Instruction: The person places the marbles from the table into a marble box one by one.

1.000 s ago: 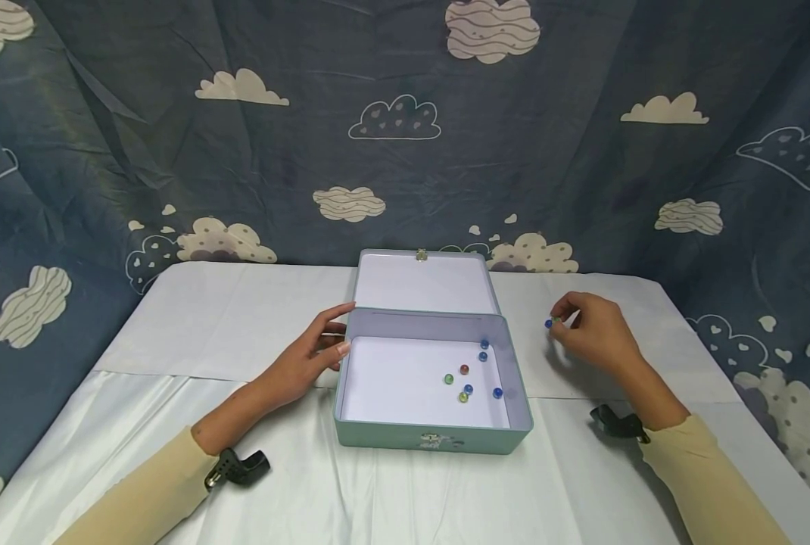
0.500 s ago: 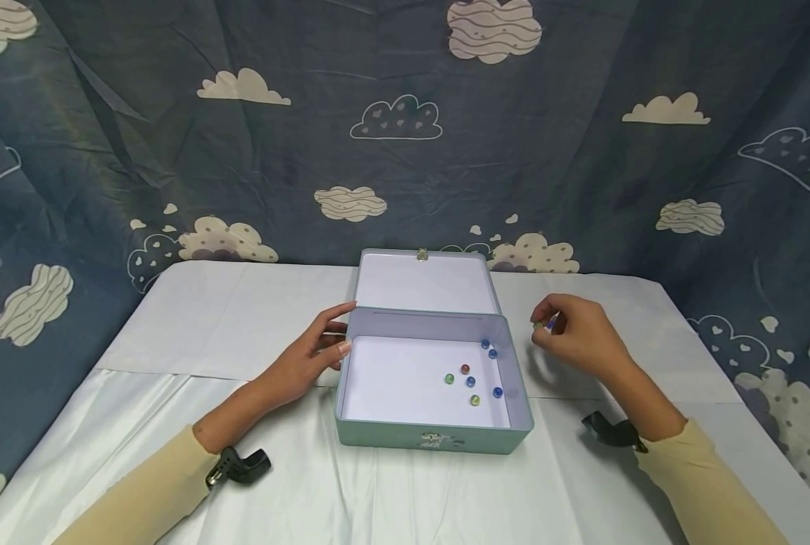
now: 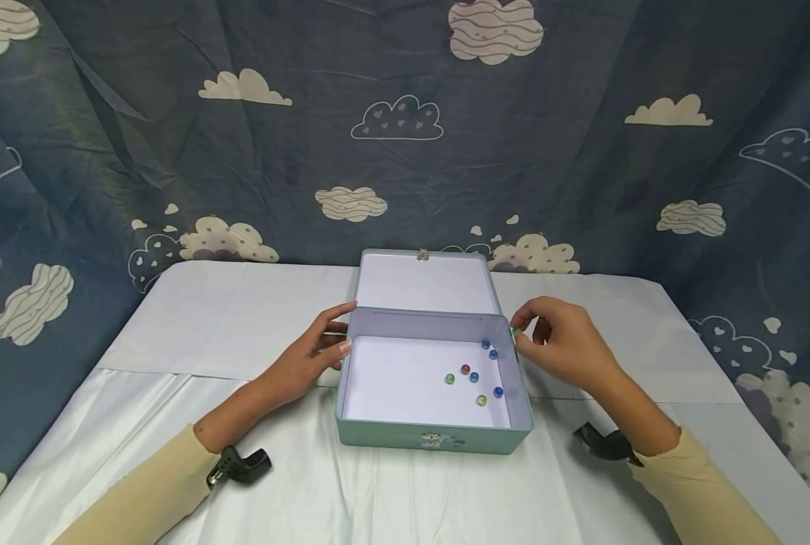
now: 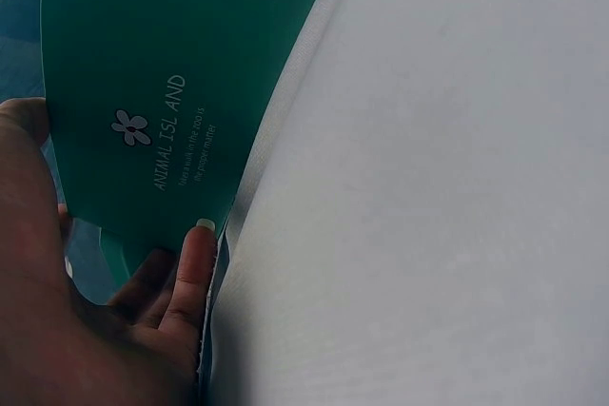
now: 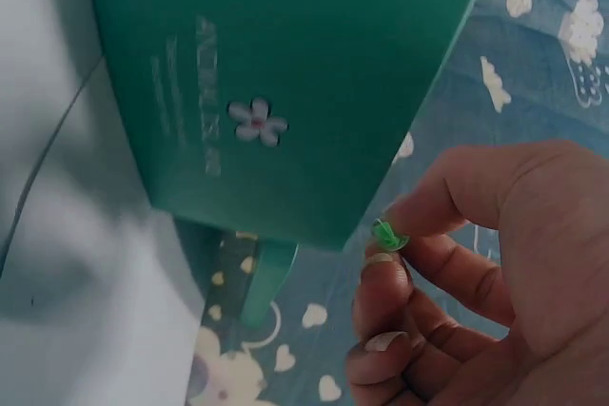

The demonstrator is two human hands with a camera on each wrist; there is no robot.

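Observation:
A green tin box (image 3: pixel 427 437) with a pale inside stands on the cloth, its hinged lid (image 3: pixel 425 281) tipped back. Several glass marbles lie in its right half, among them a red marble (image 3: pixel 465 369), a green marble (image 3: pixel 450 378) and a yellow-green marble (image 3: pixel 481 400). My left hand (image 3: pixel 304 356) rests its fingers against the box's left side. At the right rim, my right hand (image 3: pixel 562 341) pinches another green marble (image 5: pixel 388 235) between thumb and index finger, outside the wall. Its other fingers are curled; whether they hold anything is hidden.
White cloth (image 3: pixel 255 439) covers the table, with a seam across it. A dark blue curtain (image 3: pixel 296 151) with cloud prints hangs behind and at both sides. Each wrist wears a black camera, such as the left wrist camera (image 3: pixel 241 465).
My right hand has moved left to the box's rim with the green marble; a blue marble seen in it before is out of sight. Some marbles inside have rolled. The left hand stays.

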